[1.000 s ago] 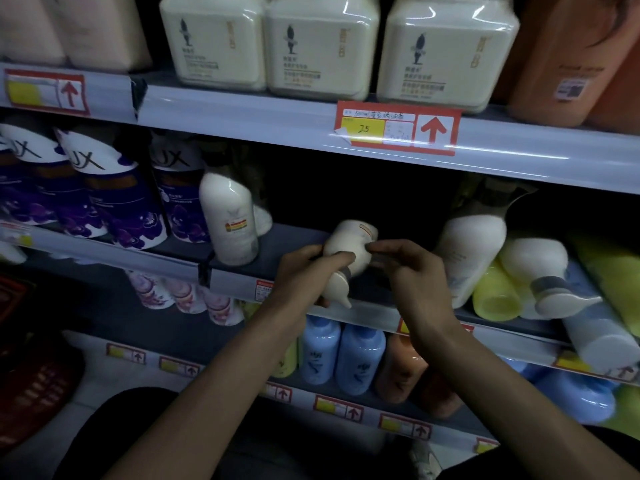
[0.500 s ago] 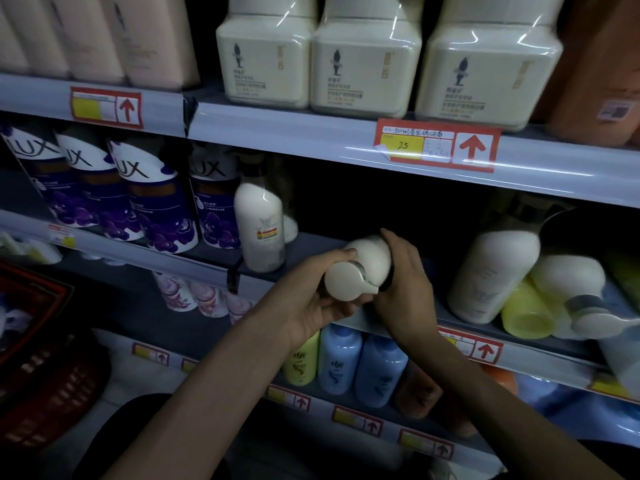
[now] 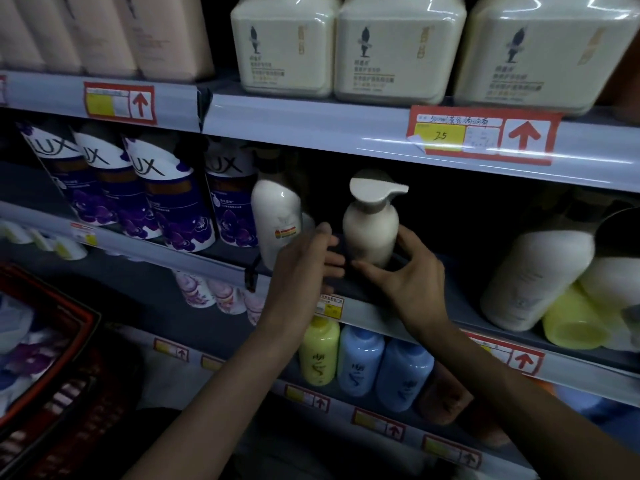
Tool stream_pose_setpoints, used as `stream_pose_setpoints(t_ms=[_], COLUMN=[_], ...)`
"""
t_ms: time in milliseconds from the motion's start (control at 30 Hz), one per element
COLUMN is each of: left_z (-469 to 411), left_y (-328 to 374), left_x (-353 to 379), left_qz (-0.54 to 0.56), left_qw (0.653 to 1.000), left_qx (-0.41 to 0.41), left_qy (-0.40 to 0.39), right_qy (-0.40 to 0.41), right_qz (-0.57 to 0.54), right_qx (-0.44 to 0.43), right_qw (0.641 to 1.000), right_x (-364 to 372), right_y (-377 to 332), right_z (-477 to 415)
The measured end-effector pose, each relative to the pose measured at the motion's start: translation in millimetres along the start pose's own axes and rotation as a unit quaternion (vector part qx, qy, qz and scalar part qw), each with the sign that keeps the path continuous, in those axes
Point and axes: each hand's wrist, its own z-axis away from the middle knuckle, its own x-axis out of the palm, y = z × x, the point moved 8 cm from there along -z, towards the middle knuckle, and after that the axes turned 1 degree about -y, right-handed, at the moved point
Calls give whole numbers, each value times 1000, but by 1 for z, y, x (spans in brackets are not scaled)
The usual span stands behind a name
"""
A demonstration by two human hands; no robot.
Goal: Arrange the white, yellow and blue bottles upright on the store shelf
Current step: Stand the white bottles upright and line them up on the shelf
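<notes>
A white pump bottle stands upright on the middle shelf, its pump head pointing right. My right hand holds its lower part, index finger on the right side and thumb across the front of the base. Just left of the bottle, my left hand has its fingers straight, reaching toward the base. Another white bottle stands upright to the left. At the right, a large white bottle leans over and a yellow bottle lies on its side.
Purple LUX bottles fill the shelf's left part. Below stand a yellow bottle and two blue bottles. Cream jugs sit on the upper shelf close overhead. A red basket is at lower left.
The white pump bottle went from lying sideways in both hands to standing upright on the shelf. My left hand has let go of it; my right hand moved to its base.
</notes>
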Motion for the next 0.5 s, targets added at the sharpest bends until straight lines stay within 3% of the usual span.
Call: stream_pose_setpoints(t_ms=[200,500], left_z=[-16,-38], left_y=[-14,-26], left_x=[12,23], left_qz=[-39,-55], left_qw=[996,992], left_qx=[84,117], left_qy=[-3,10], right_qy=[-44,-35], right_qz=[-65,-81], right_qx=[98,164], right_qw=[992,982], right_x=[36,71], right_y=[8,19], right_z=[-15,-39])
